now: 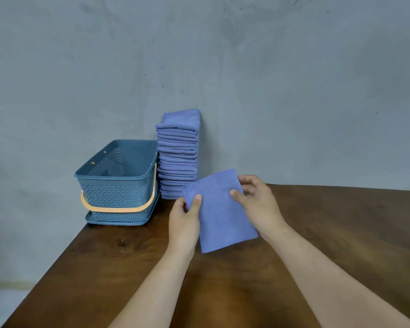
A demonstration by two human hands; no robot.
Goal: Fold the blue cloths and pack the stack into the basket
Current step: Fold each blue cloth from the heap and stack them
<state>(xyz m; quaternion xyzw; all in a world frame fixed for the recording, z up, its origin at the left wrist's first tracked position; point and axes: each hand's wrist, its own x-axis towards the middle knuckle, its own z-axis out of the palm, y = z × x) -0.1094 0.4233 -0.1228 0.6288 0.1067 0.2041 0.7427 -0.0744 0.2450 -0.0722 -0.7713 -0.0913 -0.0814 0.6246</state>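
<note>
Plain grey wall (270,67) behind, dark wooden table (341,233) underneath, that's the whole setting. Both hands are clamped on one folded blue cloth (223,216): left hand (184,221) pinches its far-left corner with the thumb on top, and right hand (258,204) pinches the far right edge.

The cloth's long axis runs away from the person, leaning a bit left at the far end. Can't tell if its near end touches the wood.

What matters next imo: the stack (178,157) of folded cloths stands just beyond that far-left corner, against the wall. So the move is up and forward-left, and the left hand is the nearer one. It's a tall pile, so that's a decent lift. Right beside the stack on its left sits the basket (118,192) with its orange handle (118,210), no cloths showing inside.
</note>
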